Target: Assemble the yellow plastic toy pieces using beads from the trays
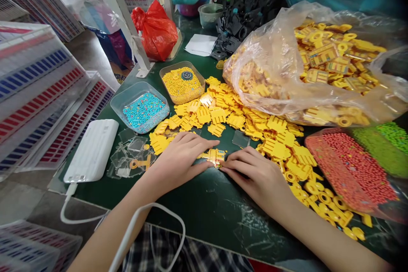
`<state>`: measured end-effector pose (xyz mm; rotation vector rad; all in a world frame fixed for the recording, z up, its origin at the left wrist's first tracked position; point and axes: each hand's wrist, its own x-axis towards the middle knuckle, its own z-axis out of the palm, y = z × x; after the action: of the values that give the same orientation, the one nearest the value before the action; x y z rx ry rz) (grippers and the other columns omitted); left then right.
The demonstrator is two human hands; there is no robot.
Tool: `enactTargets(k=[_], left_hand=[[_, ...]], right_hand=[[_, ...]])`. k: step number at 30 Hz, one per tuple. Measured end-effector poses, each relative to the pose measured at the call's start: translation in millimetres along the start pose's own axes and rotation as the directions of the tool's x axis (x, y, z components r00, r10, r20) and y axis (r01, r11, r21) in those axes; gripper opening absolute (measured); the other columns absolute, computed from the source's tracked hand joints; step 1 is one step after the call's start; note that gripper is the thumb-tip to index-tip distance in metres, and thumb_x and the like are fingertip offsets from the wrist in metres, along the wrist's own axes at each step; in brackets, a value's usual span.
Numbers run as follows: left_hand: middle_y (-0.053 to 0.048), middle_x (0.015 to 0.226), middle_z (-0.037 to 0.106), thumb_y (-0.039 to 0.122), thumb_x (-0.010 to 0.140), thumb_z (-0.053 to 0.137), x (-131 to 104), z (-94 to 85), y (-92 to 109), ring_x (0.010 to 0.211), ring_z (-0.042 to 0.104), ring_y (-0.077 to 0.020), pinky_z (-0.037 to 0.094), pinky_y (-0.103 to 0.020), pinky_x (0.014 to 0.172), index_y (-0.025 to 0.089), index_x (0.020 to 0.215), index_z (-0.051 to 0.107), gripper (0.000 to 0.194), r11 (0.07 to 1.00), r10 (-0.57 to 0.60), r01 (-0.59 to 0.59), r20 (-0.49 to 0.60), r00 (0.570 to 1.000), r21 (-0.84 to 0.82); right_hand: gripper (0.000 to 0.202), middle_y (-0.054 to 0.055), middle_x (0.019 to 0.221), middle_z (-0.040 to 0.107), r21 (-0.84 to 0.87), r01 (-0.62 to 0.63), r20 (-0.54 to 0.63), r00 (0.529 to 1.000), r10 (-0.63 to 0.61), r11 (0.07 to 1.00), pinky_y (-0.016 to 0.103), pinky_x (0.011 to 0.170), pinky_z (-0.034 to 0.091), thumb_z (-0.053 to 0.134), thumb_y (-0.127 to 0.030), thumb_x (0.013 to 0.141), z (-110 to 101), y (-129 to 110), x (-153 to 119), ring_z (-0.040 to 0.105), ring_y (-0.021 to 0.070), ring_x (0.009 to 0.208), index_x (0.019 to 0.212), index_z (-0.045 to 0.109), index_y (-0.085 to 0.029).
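Note:
A small yellow plastic piece [214,156] with rows of coloured beads in its windows lies on the green table between my hands. My left hand [181,157] grips its left side between thumb and forefinger. At its lower right edge are the pinched fingertips of my right hand [255,174]; anything tiny inside that pinch is hidden. Flat yellow comb-shaped pieces [219,114] are heaped just beyond both hands. A clear plastic square [241,139] lies behind my right fingers. Several clear plastic pieces [134,148], with an orange-yellow ring-ended part [140,162] on top, are left of my left hand.
Bead trays hold blue [143,108], yellow [182,84] and red beads [358,170]. A large clear bag [264,80] of yellow parts stands at the right, near black parts [242,17]. A white power bank [92,151] with a cable lies left; a red bag [156,32] sits behind.

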<state>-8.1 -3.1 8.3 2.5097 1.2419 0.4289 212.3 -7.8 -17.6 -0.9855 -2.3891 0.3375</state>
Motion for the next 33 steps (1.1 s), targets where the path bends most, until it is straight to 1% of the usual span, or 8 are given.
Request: enactTargets(k=[4,9,12,16,19,22,30,33], left_hand=[[-0.004,0.102,0.067,0.027,0.092,0.061,-0.6,-3.4,-0.5,0.102,0.058,-0.0218,0.044,-0.036,0.093,0.022,0.129,0.055,0.038,1.000,-0.022,0.022,0.014,1.000,-0.009],[-0.005,0.100,0.065,0.026,0.092,0.060,-0.7,-3.6,0.6,0.098,0.058,-0.0212,0.046,-0.035,0.090,0.023,0.127,0.058,0.035,1.000,-0.027,0.027,0.021,0.999,0.013],[-0.005,0.099,0.065,0.027,0.094,0.058,-0.6,-2.5,0.8,0.097,0.058,-0.0207,0.046,-0.034,0.089,0.024,0.126,0.059,0.032,1.000,-0.013,0.012,0.010,1.000,0.016],[-0.006,0.096,0.066,0.029,0.094,0.057,-0.4,0.7,0.6,0.094,0.060,-0.0200,0.047,-0.033,0.087,0.021,0.123,0.062,0.030,1.000,0.010,-0.010,-0.029,1.000,0.001],[-0.005,0.094,0.067,0.028,0.095,0.056,-0.3,3.9,0.2,0.092,0.061,-0.0192,0.047,-0.033,0.086,0.022,0.123,0.063,0.030,1.000,0.026,-0.026,-0.056,0.998,-0.007],[-0.005,0.093,0.068,0.026,0.096,0.054,-0.2,5.8,-0.1,0.090,0.062,-0.0182,0.048,-0.032,0.086,0.021,0.123,0.063,0.029,0.999,0.041,-0.042,-0.060,0.997,-0.015],[-0.006,0.093,0.070,0.023,0.095,0.053,2.4,7.1,1.4,0.091,0.063,-0.0194,0.050,-0.033,0.084,0.021,0.119,0.066,0.027,0.998,0.023,-0.025,-0.050,0.999,-0.050],[-0.006,0.097,0.071,0.025,0.095,0.054,0.8,0.4,0.4,0.094,0.064,-0.0198,0.050,-0.035,0.086,0.022,0.120,0.065,0.027,0.998,0.011,-0.015,-0.057,0.998,-0.068]], right_hand=[[0.020,0.004,0.085,0.070,0.026,-0.004,-0.021,1.000,0.005,1.000,0.028,0.067,0.048,0.054,-0.024,0.095,-0.2,-0.2,0.0,0.057,0.0157,0.077,0.082,0.069,-0.019],[0.016,0.004,0.086,0.071,0.030,0.001,-0.009,1.000,-0.001,1.000,0.030,0.069,0.050,0.056,-0.023,0.093,-4.6,2.4,1.4,0.056,0.0171,0.079,0.085,0.070,-0.019],[0.016,0.004,0.087,0.072,0.052,0.016,0.010,1.000,-0.016,0.999,0.030,0.071,0.051,0.056,-0.022,0.093,-7.2,4.7,3.0,0.057,0.0174,0.081,0.086,0.069,-0.018],[0.016,0.004,0.086,0.073,0.114,0.024,0.036,0.999,-0.029,0.993,0.029,0.071,0.052,0.055,-0.020,0.093,-8.3,6.4,4.4,0.059,0.0163,0.078,0.084,0.068,-0.018],[0.016,0.003,0.086,0.073,0.165,0.023,0.050,0.998,-0.032,0.986,0.028,0.072,0.052,0.056,-0.020,0.093,-8.5,8.0,4.5,0.059,0.0160,0.079,0.083,0.068,-0.018],[0.015,0.002,0.087,0.074,0.188,0.036,0.065,0.997,-0.049,0.982,0.029,0.074,0.052,0.057,-0.021,0.093,-8.6,10.3,4.3,0.060,0.0157,0.080,0.083,0.068,-0.019],[0.022,0.002,0.088,0.074,0.118,0.080,0.089,0.992,-0.091,0.990,0.029,0.071,0.051,0.052,-0.024,0.096,-9.1,11.9,4.0,0.060,0.0156,0.076,0.084,0.070,-0.019],[0.025,0.003,0.088,0.075,0.043,0.117,0.080,0.989,-0.121,0.992,0.030,0.069,0.051,0.049,-0.025,0.097,-10.7,11.4,4.0,0.060,0.0163,0.076,0.086,0.070,-0.019]])
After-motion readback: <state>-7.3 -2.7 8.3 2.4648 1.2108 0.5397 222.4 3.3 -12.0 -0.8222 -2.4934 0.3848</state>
